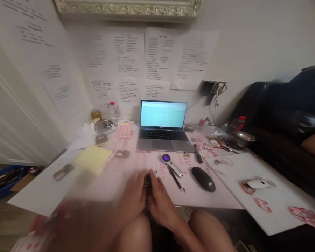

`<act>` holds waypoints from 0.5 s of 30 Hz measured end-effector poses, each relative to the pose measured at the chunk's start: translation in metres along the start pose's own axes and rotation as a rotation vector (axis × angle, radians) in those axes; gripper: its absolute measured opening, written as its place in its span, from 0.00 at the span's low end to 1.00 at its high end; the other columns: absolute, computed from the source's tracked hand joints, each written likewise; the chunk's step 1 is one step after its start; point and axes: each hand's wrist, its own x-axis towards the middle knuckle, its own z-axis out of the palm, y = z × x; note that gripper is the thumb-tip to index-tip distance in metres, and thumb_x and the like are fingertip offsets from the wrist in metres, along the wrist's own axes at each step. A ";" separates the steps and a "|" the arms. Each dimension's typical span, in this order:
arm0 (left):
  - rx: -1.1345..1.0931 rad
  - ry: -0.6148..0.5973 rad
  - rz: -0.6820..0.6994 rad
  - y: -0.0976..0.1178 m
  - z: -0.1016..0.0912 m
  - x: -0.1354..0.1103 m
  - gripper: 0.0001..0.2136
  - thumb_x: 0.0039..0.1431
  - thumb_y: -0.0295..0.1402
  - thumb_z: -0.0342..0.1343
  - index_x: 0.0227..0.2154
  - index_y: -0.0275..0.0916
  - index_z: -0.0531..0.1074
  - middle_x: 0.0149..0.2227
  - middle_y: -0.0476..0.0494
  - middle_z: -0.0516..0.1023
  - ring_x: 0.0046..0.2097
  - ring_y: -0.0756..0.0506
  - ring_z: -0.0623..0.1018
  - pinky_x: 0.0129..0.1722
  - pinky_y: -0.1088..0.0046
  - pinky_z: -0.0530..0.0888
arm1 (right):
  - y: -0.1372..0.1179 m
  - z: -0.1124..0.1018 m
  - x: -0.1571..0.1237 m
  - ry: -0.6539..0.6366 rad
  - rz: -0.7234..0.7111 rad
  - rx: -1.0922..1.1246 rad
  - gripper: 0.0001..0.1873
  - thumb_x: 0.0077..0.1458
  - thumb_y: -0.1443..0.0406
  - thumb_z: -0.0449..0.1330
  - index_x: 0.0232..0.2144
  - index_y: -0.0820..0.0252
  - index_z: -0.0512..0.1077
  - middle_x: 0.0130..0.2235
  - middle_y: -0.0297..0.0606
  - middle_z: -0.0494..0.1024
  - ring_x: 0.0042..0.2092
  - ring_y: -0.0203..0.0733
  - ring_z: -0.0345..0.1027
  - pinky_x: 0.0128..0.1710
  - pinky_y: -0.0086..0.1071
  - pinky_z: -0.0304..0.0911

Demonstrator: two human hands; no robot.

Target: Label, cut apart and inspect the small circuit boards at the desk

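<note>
At the table's front edge, my left hand [133,191] and my right hand [159,203] are closed together around a small dark piece [147,180]. It looks like a small circuit board, but the fingers cover most of it. My left arm is blurred. Just beyond my right hand lie a magnifier [172,166] with a white handle and a violet-lit lens, and a thin black pen-like tool [175,177]. A black computer mouse [203,179] rests farther right. Past my fingertips sits a grey frame-shaped part [122,153].
An open laptop [164,140] stands at the back of the table. Yellow paper [93,159] and another grey part [64,172] lie to the left. On the right, a white board [267,210] carries red wires and a white device [259,183]. A black marker [198,153] lies beside the laptop.
</note>
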 end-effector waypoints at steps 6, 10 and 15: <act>-0.001 -0.157 0.002 0.000 -0.017 0.002 0.35 0.61 0.22 0.49 0.72 0.42 0.58 0.64 0.32 0.70 0.66 0.33 0.70 0.68 0.40 0.67 | -0.002 0.004 0.001 0.030 -0.056 -0.088 0.48 0.60 0.76 0.51 0.79 0.59 0.42 0.78 0.49 0.53 0.78 0.54 0.46 0.76 0.63 0.39; -0.046 -0.160 -0.024 0.000 -0.021 0.004 0.35 0.59 0.23 0.51 0.71 0.43 0.60 0.65 0.34 0.71 0.67 0.33 0.70 0.70 0.40 0.66 | -0.001 0.003 0.002 0.012 -0.041 -0.088 0.51 0.57 0.77 0.50 0.79 0.61 0.40 0.78 0.49 0.52 0.78 0.52 0.45 0.77 0.63 0.37; -0.074 -0.107 -0.047 0.003 -0.022 0.007 0.28 0.63 0.29 0.52 0.67 0.44 0.68 0.63 0.35 0.75 0.66 0.34 0.73 0.70 0.43 0.66 | -0.020 -0.002 0.005 0.020 -0.028 -0.082 0.49 0.58 0.75 0.52 0.79 0.62 0.43 0.77 0.51 0.54 0.78 0.54 0.47 0.76 0.62 0.41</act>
